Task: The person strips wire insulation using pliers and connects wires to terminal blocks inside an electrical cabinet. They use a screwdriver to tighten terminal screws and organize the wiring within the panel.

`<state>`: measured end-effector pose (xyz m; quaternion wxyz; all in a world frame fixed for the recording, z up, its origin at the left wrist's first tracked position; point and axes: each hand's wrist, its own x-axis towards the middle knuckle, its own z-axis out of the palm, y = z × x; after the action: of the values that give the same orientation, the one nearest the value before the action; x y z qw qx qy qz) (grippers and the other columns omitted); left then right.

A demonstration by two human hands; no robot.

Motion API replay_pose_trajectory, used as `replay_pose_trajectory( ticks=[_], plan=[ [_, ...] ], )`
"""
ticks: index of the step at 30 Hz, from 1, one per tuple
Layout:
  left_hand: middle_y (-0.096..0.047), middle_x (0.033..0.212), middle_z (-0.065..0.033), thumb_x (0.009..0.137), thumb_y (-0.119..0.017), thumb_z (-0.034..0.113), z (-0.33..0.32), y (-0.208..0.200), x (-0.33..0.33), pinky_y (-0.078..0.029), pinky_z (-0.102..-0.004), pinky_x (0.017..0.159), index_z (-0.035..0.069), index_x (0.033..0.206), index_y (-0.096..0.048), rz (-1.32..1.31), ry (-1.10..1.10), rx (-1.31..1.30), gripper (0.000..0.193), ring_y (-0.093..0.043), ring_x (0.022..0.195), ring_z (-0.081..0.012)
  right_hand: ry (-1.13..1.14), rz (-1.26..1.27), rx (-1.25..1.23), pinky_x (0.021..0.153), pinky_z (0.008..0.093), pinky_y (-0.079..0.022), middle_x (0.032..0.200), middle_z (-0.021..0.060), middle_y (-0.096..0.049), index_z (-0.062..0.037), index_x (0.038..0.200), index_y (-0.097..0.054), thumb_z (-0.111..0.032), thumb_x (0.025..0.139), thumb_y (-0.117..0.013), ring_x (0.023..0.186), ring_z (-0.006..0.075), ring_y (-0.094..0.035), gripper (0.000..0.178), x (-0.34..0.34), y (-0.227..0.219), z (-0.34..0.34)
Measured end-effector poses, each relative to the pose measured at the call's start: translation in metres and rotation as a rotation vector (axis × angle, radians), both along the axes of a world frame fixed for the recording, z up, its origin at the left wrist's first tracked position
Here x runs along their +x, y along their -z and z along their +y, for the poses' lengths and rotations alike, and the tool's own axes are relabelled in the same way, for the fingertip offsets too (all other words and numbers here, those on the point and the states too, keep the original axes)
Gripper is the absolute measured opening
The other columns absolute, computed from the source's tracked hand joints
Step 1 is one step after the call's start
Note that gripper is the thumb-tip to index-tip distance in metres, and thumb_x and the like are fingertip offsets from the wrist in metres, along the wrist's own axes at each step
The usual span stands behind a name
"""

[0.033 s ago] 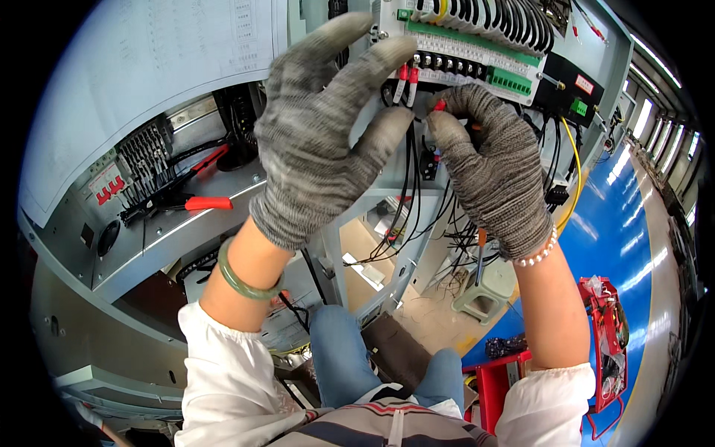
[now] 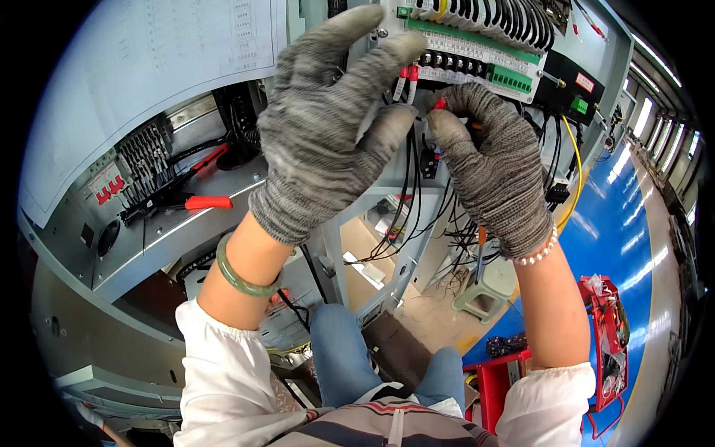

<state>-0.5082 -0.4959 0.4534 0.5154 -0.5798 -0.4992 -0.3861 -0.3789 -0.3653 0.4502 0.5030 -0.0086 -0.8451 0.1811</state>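
My left hand, in a grey knitted glove, hangs in front of a terminal block with its fingers stretched and spread. Its thumb tip comes close to the fingertips of my right hand, gloved alike. Between right thumb and forefinger a red-sleeved wire end shows; most of the wire is hidden. An orange-handled tool, seemingly a screwdriver, pokes out below the right palm, its shaft downward. Two wires with red sleeves and white marker tubes sit at the block's left end.
Black wires dangle below the block. A paper drawing covers the upper left. Red-handled pliers lie on the cabinet ledge. Below right are a pale stool and a red tool cart. A yellow wire curves down at right.
My left hand has shifted slightly to the right, its fingers nearer the terminal block. My right hand keeps its place and its pinch.
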Motion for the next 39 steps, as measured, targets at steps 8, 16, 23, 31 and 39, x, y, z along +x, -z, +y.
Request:
replay_pose_trajectory(
  ticks=[8, 16, 23, 31, 39],
  plan=[
    [-0.054, 0.123, -0.0105, 0.067, -0.071, 0.013, 0.014, -0.003, 0.000, -0.045, -0.0379, 0.090, 0.015, 0.114, -0.060, 0.058, -0.049, 0.025, 0.048, -0.053, 0.109, -0.0287, -0.067, 0.076, -0.002, 0.061, 0.0345, -0.050, 0.075, 0.0142, -0.062, -0.0027, 0.095, -0.060, -0.019, 0.086, -0.058, 0.065, 0.0249, -0.062, 0.019, -0.005, 0.006, 0.004],
    [-0.054, 0.124, -0.0090, 0.067, -0.071, 0.012, 0.019, -0.001, -0.009, -0.044, -0.0385, 0.093, 0.015, 0.120, -0.056, 0.059, 0.049, 0.069, 0.055, -0.053, 0.109, -0.0306, -0.089, 0.186, 0.144, 0.061, 0.0364, -0.049, 0.075, 0.0154, -0.060, -0.0004, 0.093, -0.058, -0.013, 0.085, -0.057, 0.066, 0.0286, -0.061, 0.016, -0.016, 0.001, 0.006],
    [-0.056, 0.120, -0.0159, 0.070, -0.068, 0.009, 0.034, -0.007, -0.035, -0.045, -0.0374, 0.089, 0.008, 0.109, -0.056, 0.285, -0.007, 0.258, 0.041, -0.056, 0.106, -0.0311, -0.115, 0.152, -0.030, 0.069, 0.0315, -0.050, 0.082, 0.0128, -0.065, -0.0022, 0.093, -0.061, -0.018, 0.082, -0.064, 0.074, 0.0228, -0.063, 0.020, -0.018, -0.001, -0.005],
    [-0.057, 0.119, -0.0157, 0.069, -0.069, 0.008, 0.018, -0.004, -0.003, -0.046, -0.0365, 0.086, 0.008, 0.106, -0.057, 0.023, 0.089, 0.087, 0.039, -0.058, 0.102, -0.0300, -0.012, 0.132, -0.060, 0.073, 0.0273, -0.049, 0.079, 0.0054, -0.065, -0.0021, 0.092, -0.064, -0.016, 0.081, -0.068, 0.075, 0.0111, -0.060, 0.018, -0.015, -0.007, -0.010],
    [-0.057, 0.119, -0.0152, 0.069, -0.070, 0.008, 0.022, -0.002, -0.005, -0.049, -0.0343, 0.081, 0.007, 0.104, -0.057, 0.019, 0.148, 0.105, 0.037, -0.060, 0.094, -0.0264, 0.145, 0.161, 0.069, 0.075, 0.0298, -0.050, 0.077, 0.0071, -0.067, -0.0035, 0.092, -0.067, -0.021, 0.081, -0.068, 0.072, 0.0132, -0.062, 0.021, -0.019, -0.004, -0.006]
  ],
)
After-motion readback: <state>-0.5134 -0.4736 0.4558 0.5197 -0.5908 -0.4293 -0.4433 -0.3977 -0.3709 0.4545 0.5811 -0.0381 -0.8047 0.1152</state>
